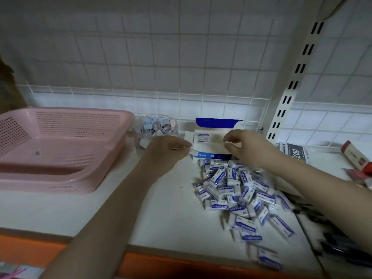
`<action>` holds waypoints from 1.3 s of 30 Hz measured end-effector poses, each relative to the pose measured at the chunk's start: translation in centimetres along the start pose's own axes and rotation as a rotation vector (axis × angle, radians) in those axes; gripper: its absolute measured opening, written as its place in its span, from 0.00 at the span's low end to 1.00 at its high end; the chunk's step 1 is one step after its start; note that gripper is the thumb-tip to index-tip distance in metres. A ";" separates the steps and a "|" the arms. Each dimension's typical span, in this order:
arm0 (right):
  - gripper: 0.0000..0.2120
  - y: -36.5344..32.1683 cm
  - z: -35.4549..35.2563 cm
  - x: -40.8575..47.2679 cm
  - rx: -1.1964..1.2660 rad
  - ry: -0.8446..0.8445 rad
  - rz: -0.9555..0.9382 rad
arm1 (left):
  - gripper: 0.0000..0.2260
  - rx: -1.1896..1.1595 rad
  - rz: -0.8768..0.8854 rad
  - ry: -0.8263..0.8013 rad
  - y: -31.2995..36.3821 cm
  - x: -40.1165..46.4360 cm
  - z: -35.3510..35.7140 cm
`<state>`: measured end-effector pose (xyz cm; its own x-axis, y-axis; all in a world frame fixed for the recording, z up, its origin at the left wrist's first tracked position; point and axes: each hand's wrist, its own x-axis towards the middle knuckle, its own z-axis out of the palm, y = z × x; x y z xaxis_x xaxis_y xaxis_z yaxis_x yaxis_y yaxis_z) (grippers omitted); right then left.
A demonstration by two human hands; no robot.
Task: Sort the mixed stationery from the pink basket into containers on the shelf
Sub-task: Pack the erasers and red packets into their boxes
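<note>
A pile of several white erasers with blue-purple ERASER sleeves (237, 196) lies on the white shelf. Behind the pile stands an open white-and-blue eraser box (213, 141) with a few erasers stacked in its left end. My left hand (167, 150) is at the box's left side and pinches a small white eraser (193, 152) at its fingertips. My right hand (247, 146) hovers over the box's right end with its fingers curled; nothing shows between them. The pink basket (66, 125) sits at the left and looks nearly bare inside.
A clear round tub (155, 127) of small blue and white pieces stands between basket and box. Boxed items (296, 154) and red packets (356, 158) lie at the right. Dark clips (334, 244) sit at the lower right. A slotted upright (296, 77) rises behind; the shelf's orange front edge (181, 264) runs below.
</note>
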<state>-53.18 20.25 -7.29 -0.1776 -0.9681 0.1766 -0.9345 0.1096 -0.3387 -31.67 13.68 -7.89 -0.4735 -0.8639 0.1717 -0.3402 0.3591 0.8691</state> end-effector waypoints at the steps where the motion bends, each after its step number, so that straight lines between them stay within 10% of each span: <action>1: 0.10 0.3 -0.6 -0.9 -0.003 0.013 0.008 | 0.06 0.004 0.011 -0.028 0.6 0.7 0.8; 22: 0.15 -0.3 -0.9 -13.2 -0.053 -0.048 0.099 | 0.08 0.888 0.304 -0.149 -0.1 11.3 9.3; 39: 0.06 1.1 -1.6 -12.0 0.120 0.008 0.193 | 0.11 0.532 0.343 -0.183 3.6 3.2 6.7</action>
<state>-52.56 32.34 -8.33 -0.3526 -0.9299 0.1050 -0.8398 0.2649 -0.4740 -39.84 14.54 -7.30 -0.7407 -0.6126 0.2756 -0.4789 0.7693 0.4229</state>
